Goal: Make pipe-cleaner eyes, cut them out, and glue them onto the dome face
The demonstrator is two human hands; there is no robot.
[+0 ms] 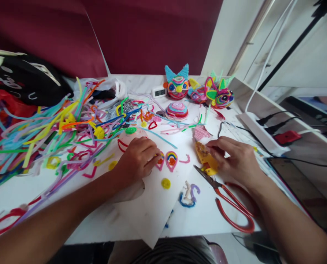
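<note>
Scissors [216, 185]: on the desk [201, 220], by my right forearm; mind the points.
Yellow disc [166, 183]: just nearside of the teardrops.
Hands: well apart. Left hand [137, 157], fingertips at the left rainbow teardrop [160, 161]; right hand [234, 156] over a yellow piece [211, 161]. Can't tell if either grips.
Right rainbow teardrop [171, 161]: alongside; a light pinch at the rim should spare the coils.
Blue-eared head [177, 88]: upright, far side.

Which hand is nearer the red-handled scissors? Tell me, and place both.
Right. The right hand is just beyond the scissors, close to them; the left hand is well off to their left, fingertips at the rainbow teardrop pieces.
</note>
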